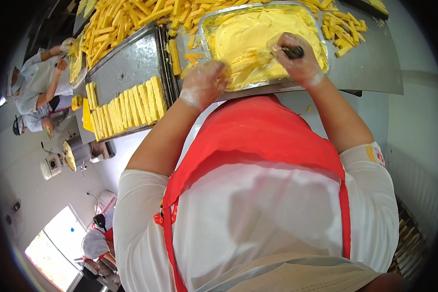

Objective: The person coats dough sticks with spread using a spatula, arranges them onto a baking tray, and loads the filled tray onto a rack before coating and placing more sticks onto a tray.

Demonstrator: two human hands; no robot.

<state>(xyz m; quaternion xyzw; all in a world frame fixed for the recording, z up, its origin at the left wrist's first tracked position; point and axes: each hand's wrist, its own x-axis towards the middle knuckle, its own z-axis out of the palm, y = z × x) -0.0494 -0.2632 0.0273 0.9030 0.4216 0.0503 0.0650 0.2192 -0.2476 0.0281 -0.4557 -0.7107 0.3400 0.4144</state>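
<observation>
My right hand (299, 58), in a clear glove, is closed around the dark handle (293, 52) of a spreading tool. Its blade is blurred and smeared with yellow cream over the near part of the metal tray (324, 48). Thick pale yellow cream (250, 31) fills that tray. At the tray's near left corner, my gloved left hand (205, 83) is closed, its fingers curled on a blurred yellow stick-shaped piece (227, 71). Loose yellow sticks (175, 56) and broken bits lie just beyond my left hand.
Left of me, a dark baking tray (126, 58) holds a row of cream-coated sticks (129, 109). Yellow sticks (117, 24) are heaped behind it, with a smaller pile (343, 31) at right. Two people (36, 90) stand at far left; another person (98, 243) is lower left, near a window.
</observation>
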